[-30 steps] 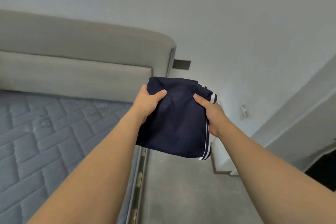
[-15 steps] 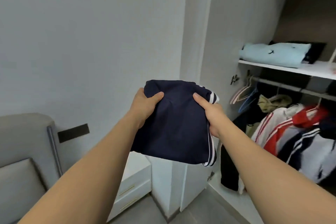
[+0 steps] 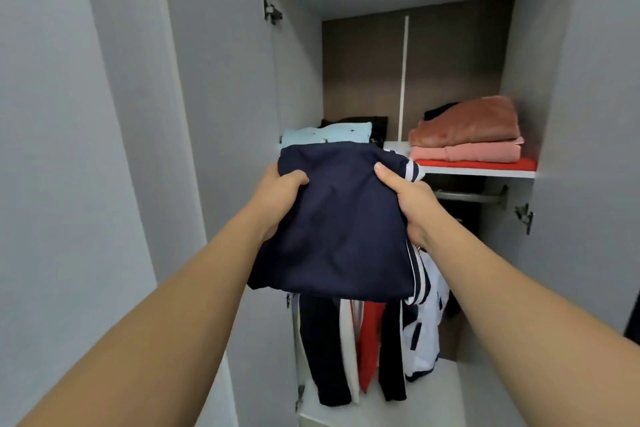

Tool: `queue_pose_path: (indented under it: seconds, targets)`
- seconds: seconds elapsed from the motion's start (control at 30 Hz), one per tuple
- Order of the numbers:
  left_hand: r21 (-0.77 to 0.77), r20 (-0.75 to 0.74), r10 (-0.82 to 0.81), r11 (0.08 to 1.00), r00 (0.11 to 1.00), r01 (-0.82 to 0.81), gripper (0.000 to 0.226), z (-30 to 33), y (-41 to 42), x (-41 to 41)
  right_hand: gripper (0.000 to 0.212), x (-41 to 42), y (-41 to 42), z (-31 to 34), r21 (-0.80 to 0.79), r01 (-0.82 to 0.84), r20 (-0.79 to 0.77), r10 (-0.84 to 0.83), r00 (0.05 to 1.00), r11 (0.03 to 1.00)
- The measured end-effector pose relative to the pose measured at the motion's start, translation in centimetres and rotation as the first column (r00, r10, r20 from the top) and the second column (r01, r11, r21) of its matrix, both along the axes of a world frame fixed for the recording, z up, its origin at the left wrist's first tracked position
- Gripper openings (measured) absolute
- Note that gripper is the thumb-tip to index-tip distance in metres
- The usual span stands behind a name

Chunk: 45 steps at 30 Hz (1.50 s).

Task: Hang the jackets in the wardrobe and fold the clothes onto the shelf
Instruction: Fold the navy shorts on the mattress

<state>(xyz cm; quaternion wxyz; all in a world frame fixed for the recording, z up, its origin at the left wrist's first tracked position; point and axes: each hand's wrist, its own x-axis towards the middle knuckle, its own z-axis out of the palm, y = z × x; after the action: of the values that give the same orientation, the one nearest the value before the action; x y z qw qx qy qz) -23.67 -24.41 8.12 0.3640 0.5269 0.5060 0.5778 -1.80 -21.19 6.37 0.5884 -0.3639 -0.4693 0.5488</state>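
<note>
I hold a folded navy garment with white side stripes [image 3: 343,229] in front of the open wardrobe, level with the white shelf [image 3: 478,171]. My left hand [image 3: 280,198] grips its left edge, thumb on top. My right hand [image 3: 408,201] grips its right edge near the stripes. On the shelf behind it lie a folded light-blue garment [image 3: 327,133] on the left and a stack of rust, pink and red folded clothes [image 3: 467,135] on the right. Jackets [image 3: 374,340] hang below the shelf, their tops hidden by the navy garment.
The wardrobe's left door [image 3: 221,97] and right door [image 3: 595,114] stand open on either side. A metal hanging rail [image 3: 471,197] runs under the shelf. A dark folded item [image 3: 377,126] lies behind the light-blue one. The wardrobe floor [image 3: 433,392] is white.
The view has swung from the bed and wall round to face the open wardrobe. Both hands keep the same grip on the navy garment, now close to the shelf.
</note>
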Motion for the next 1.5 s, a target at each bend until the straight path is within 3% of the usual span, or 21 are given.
queue_pose_path:
  seconds: [0.13, 0.33, 0.53, 0.67, 0.93, 1.0, 1.17, 1.5]
  targets:
    - [-0.013, -0.033, -0.061, 0.998, 0.998, 0.060, 0.037, 1.6, 7.1, 4.4, 0.052, 4.5, 5.6, 1.7, 0.026, 0.098, -0.033, -0.097, 0.995, 0.995]
    - [0.090, -0.070, -0.013, 0.996, 0.997, 0.019, 0.015, 6.2, 17.9, 7.8, 0.050, 7.3, 15.3, 6.4, 0.070, 0.110, -0.056, -0.106, 0.993, 0.992]
    - [0.259, -0.070, 0.104, 0.962, 0.992, -0.083, 0.027, 13.7, 28.8, 7.1, 0.046, 5.6, 25.2, 13.4, 0.119, 0.125, -0.060, -0.118, 0.991, 0.985]
    - [0.363, -0.070, 0.147, 0.925, 0.987, -0.112, 0.023, 17.9, 35.7, 5.7, 0.035, 3.7, 31.5, 17.1, 0.142, 0.123, -0.071, -0.114, 0.991, 0.982]
    - [0.451, -0.037, 0.155, 0.884, 0.987, -0.122, 0.023, 23.9, 50.7, 2.8, 0.042, 0.5, 43.5, 22.7, 0.265, 0.227, -0.066, -0.218, 0.974, 0.937]
    - [0.447, -0.042, 0.163, 0.885, 0.986, -0.128, 0.027, 25.0, 53.9, 2.7, 0.044, 0.2, 46.3, 23.9, 0.298, 0.240, -0.060, -0.233, 0.971, 0.924]
    - [0.368, -0.087, 0.141, 0.924, 0.986, -0.100, 0.066, 26.1, 61.5, 3.2, 0.037, 0.4, 53.4, 24.9, 0.317, 0.285, -0.080, -0.274, 0.959, 0.905]
    - [0.191, -0.205, 0.163, 0.974, 0.965, -0.124, 0.069, 23.5, 75.3, 2.7, 0.045, -0.2, 67.2, 22.2, 0.178, 0.321, 0.070, -0.338, 0.939, 0.930]
